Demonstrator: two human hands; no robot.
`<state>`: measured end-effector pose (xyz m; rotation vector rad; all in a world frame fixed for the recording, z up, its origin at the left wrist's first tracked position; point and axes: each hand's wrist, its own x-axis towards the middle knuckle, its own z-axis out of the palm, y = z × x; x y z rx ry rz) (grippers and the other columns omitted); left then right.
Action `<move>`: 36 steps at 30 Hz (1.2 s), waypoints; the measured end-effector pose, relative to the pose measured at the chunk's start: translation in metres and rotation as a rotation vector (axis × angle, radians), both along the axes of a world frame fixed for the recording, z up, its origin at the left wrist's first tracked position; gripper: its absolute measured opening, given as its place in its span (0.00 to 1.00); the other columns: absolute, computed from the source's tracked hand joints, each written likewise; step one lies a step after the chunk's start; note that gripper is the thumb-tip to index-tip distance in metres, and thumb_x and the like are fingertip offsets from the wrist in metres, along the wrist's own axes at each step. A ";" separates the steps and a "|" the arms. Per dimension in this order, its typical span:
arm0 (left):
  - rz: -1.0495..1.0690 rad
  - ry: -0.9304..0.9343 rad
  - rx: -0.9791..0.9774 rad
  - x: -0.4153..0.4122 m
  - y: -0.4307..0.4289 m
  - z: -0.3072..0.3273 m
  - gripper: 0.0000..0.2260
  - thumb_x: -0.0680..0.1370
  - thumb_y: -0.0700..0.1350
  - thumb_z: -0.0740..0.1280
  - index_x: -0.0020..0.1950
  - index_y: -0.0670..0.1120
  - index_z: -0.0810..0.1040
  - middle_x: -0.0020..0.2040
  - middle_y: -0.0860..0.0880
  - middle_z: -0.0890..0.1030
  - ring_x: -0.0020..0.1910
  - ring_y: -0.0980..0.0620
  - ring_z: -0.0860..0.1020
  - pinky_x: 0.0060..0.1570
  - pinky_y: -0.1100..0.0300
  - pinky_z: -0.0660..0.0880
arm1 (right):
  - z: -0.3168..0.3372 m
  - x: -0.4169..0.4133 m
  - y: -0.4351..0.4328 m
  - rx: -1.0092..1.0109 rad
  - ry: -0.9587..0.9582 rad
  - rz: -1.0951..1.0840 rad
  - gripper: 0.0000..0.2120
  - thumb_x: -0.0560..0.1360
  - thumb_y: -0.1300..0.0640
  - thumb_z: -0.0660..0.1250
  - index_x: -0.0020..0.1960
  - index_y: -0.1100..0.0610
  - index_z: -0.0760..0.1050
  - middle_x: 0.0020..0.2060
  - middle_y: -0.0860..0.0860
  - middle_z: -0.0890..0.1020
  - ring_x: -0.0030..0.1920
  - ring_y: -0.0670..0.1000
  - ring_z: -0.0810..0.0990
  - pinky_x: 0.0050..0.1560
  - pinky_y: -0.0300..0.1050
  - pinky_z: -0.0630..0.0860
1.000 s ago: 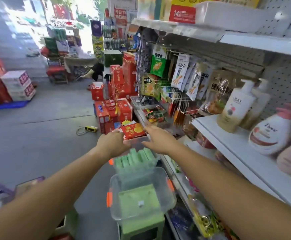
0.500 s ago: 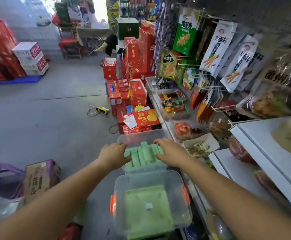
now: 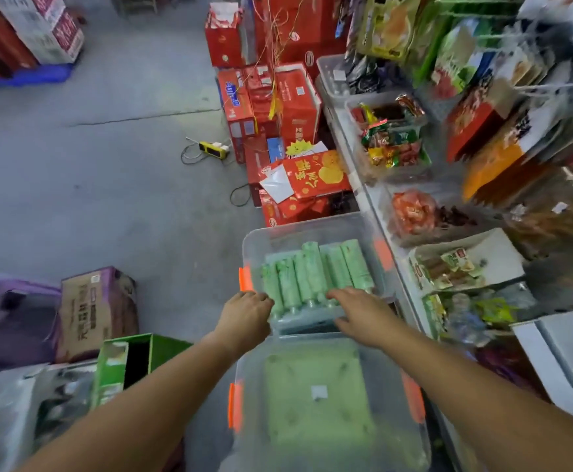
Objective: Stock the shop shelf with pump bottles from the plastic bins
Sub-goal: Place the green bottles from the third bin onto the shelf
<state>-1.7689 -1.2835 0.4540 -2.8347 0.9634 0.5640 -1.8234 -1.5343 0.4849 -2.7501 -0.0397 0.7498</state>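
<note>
The clear bin's [image 3: 312, 226] near rim is touched by both hands: right hand [image 3: 356, 311] spread loose, left hand's [image 3: 247, 315] grip cannot be told; open floor [image 3: 107, 182] is seen leftward.

"how many clear bins?"
"two. a far bin [image 3: 312, 226] and a near bin [image 3: 390, 362]."
"and green bottles [image 3: 312, 267] in the far one?"
"i count six, but it's blurry."
"hands?"
"two. a left hand [image 3: 244, 316] and a right hand [image 3: 358, 311]."
"yellow power strips [image 3: 212, 150]?"
"just one."
</note>
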 end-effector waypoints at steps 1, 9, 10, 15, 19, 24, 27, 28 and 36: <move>-0.029 0.008 0.002 0.007 -0.002 -0.013 0.18 0.51 0.52 0.79 0.38 0.51 0.83 0.36 0.55 0.82 0.35 0.51 0.82 0.36 0.63 0.77 | -0.013 0.005 0.001 -0.007 0.009 0.001 0.25 0.76 0.53 0.64 0.73 0.48 0.66 0.68 0.50 0.73 0.66 0.55 0.73 0.62 0.50 0.73; -0.240 0.063 0.106 0.067 -0.024 -0.100 0.16 0.73 0.36 0.65 0.59 0.46 0.79 0.56 0.47 0.81 0.56 0.44 0.78 0.61 0.55 0.70 | -0.096 0.059 0.003 0.013 0.090 0.003 0.25 0.78 0.52 0.64 0.74 0.49 0.66 0.70 0.49 0.71 0.68 0.54 0.71 0.64 0.49 0.70; -0.266 0.058 0.135 0.073 -0.028 -0.108 0.15 0.74 0.35 0.64 0.59 0.46 0.78 0.57 0.47 0.80 0.57 0.44 0.77 0.63 0.55 0.69 | -0.104 0.067 0.003 0.016 0.091 0.002 0.24 0.78 0.53 0.64 0.73 0.49 0.66 0.70 0.49 0.71 0.67 0.53 0.71 0.64 0.48 0.70; -0.410 0.068 0.229 0.101 -0.044 -0.152 0.14 0.76 0.35 0.64 0.59 0.46 0.77 0.58 0.47 0.79 0.58 0.44 0.76 0.63 0.53 0.68 | -0.140 0.106 -0.004 -0.047 0.057 0.085 0.27 0.76 0.64 0.61 0.73 0.48 0.66 0.70 0.49 0.71 0.69 0.53 0.69 0.68 0.50 0.65; -0.521 0.044 0.288 0.116 -0.056 -0.182 0.12 0.77 0.35 0.62 0.58 0.45 0.78 0.56 0.46 0.80 0.57 0.43 0.76 0.62 0.53 0.69 | -0.169 0.130 -0.008 -0.131 0.009 0.181 0.31 0.74 0.66 0.63 0.74 0.48 0.65 0.72 0.49 0.68 0.71 0.52 0.67 0.70 0.51 0.63; -0.547 0.077 0.305 0.129 -0.069 -0.215 0.11 0.82 0.40 0.60 0.61 0.42 0.79 0.62 0.44 0.79 0.64 0.43 0.73 0.67 0.52 0.62 | -0.196 0.155 -0.011 -0.300 -0.070 0.433 0.36 0.71 0.67 0.67 0.75 0.48 0.62 0.78 0.52 0.59 0.78 0.54 0.55 0.75 0.55 0.54; -0.653 0.037 0.417 0.129 -0.072 -0.226 0.12 0.80 0.43 0.65 0.62 0.50 0.79 0.62 0.49 0.79 0.63 0.45 0.76 0.68 0.50 0.65 | -0.210 0.170 -0.013 -0.355 -0.078 0.550 0.33 0.73 0.67 0.65 0.75 0.49 0.63 0.77 0.52 0.61 0.78 0.55 0.55 0.74 0.57 0.53; -0.685 0.028 0.441 0.130 -0.073 -0.229 0.12 0.80 0.44 0.66 0.63 0.52 0.79 0.62 0.50 0.79 0.63 0.46 0.76 0.68 0.49 0.65 | -0.215 0.174 -0.013 -0.365 -0.100 0.587 0.32 0.72 0.67 0.65 0.74 0.49 0.65 0.75 0.52 0.63 0.78 0.55 0.56 0.73 0.58 0.54; -0.729 0.053 0.471 0.135 -0.081 -0.228 0.11 0.78 0.39 0.66 0.58 0.50 0.81 0.57 0.50 0.81 0.56 0.46 0.80 0.55 0.55 0.67 | -0.250 0.180 -0.021 -0.498 -0.183 0.816 0.23 0.76 0.58 0.68 0.69 0.48 0.72 0.74 0.50 0.69 0.78 0.54 0.59 0.74 0.60 0.57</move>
